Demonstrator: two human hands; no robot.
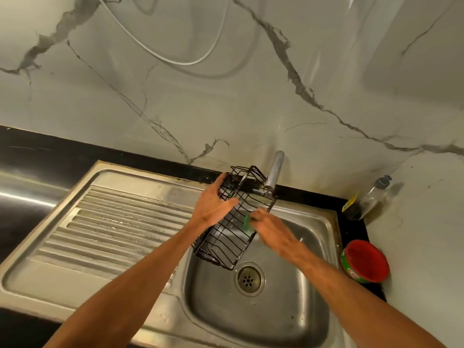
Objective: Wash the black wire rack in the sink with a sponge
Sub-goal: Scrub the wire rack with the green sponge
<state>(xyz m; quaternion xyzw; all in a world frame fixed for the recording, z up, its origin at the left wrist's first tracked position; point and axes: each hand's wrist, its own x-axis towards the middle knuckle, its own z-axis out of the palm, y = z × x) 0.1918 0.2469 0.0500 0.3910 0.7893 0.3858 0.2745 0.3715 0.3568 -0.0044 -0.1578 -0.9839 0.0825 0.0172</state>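
Rack: tilted over the sink basin.
Left hand: our fingers clamp the rack's side.
Right hand: our fingers pinch the green sponge against it.

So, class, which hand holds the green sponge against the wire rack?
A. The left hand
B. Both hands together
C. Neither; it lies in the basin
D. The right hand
D: the right hand presses the sponge on the rack, while the left hand grips the rack's side.
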